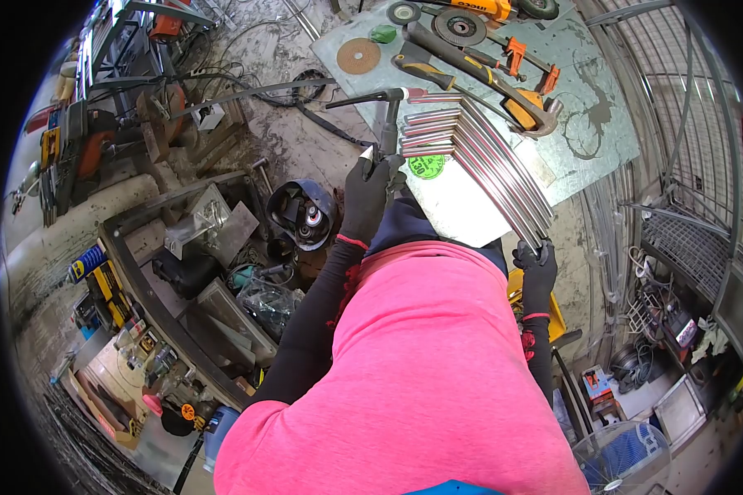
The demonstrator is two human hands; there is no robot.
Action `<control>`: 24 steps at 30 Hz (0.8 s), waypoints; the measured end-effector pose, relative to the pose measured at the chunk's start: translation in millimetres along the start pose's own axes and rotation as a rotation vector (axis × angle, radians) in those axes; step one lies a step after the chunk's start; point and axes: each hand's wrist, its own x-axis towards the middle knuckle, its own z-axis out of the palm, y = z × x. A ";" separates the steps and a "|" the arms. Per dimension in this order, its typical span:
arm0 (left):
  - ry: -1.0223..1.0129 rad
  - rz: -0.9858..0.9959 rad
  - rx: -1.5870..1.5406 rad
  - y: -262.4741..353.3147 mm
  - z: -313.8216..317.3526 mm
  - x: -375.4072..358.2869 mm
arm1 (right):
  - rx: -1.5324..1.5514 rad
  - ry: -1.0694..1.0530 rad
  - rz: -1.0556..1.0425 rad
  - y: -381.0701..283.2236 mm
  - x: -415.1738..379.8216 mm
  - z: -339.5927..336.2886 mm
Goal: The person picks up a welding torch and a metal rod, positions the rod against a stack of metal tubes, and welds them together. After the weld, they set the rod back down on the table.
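My left hand [370, 191], in a black glove, grips the handle of a welding torch [388, 111] whose head points left over the edge of the metal sheet [582, 157]. My right hand [535, 262], also gloved, holds the near ends of a bundle of several bent steel rods [479, 144]. The rods lie side by side on the sheet, bending from the torch down towards my right hand. My pink shirt hides the lower middle of the view.
A hammer [470, 70], orange clamp [524, 62], grinding discs [359, 55] and an angle grinder [491, 10] lie on the sheet's far part. A welding helmet [301, 214] sits left of my left hand. Tool crates stand at left, wire racks at right.
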 end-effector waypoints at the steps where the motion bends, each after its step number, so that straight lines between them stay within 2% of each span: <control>1: 0.022 -0.014 -0.024 1.2 1.0 -0.4 | 0.000 -0.001 -0.001 1.7 0.6 -0.7; 6: 0.021 -0.002 -0.033 0.5 1.3 0.4 | 0.048 -0.051 -0.051 25.0 9.7 -12.1; 16: -0.017 0.008 -0.004 -6.9 -4.8 4.6 | 0.122 0.033 0.013 6.5 1.0 -9.2; 18: -0.016 0.008 -0.002 -6.7 -4.9 4.5 | 0.390 0.121 0.018 31.8 11.9 -19.6; 21: -0.012 0.007 0.000 -6.0 -4.6 3.8 | 0.451 0.115 0.036 60.5 23.8 -41.7; 24: -0.012 0.013 -0.008 -8.2 -5.6 4.8 | 0.558 0.097 0.093 19.4 5.3 -24.5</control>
